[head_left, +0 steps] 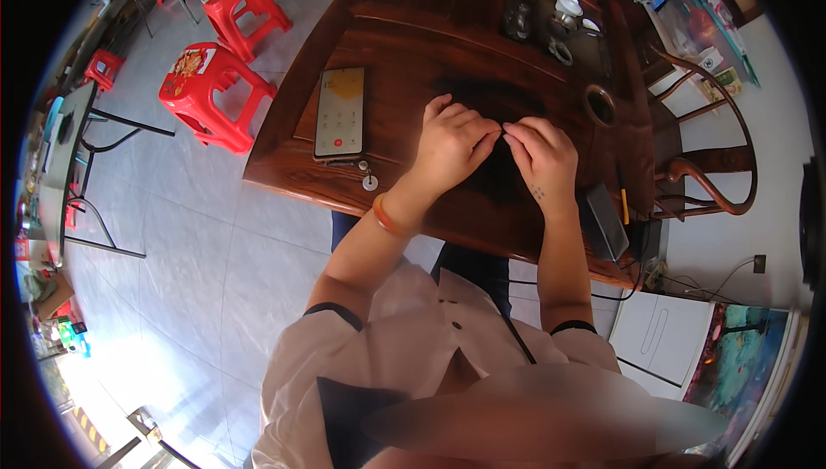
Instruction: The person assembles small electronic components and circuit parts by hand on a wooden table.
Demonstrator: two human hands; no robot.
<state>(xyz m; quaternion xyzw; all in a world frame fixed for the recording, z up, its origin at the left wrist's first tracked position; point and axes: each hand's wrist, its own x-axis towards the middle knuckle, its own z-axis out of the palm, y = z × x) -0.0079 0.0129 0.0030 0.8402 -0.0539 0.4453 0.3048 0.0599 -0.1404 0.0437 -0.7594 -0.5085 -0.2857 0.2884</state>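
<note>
My left hand [453, 144] and my right hand [544, 152] meet fingertip to fingertip above the dark wooden table [391, 39]. Both are pinched, and whatever sits between the fingertips is too small and dark to make out. An orange bangle [391, 218] circles my left wrist. Under and behind the hands lies a black patch [490, 90] on the tabletop; its material cannot be told. A smartphone [342, 114] with a lit screen lies left of my left hand, and a small round tag [370, 182] rests just below it.
Glass and white teaware [566, 6] stands at the far right of the table. A dark flat device [607, 221] leans by the right edge, beside a wooden chair [714, 163]. Red plastic stools [211, 90] stand on the tiled floor to the left. A white cabinet [658, 331] is at lower right.
</note>
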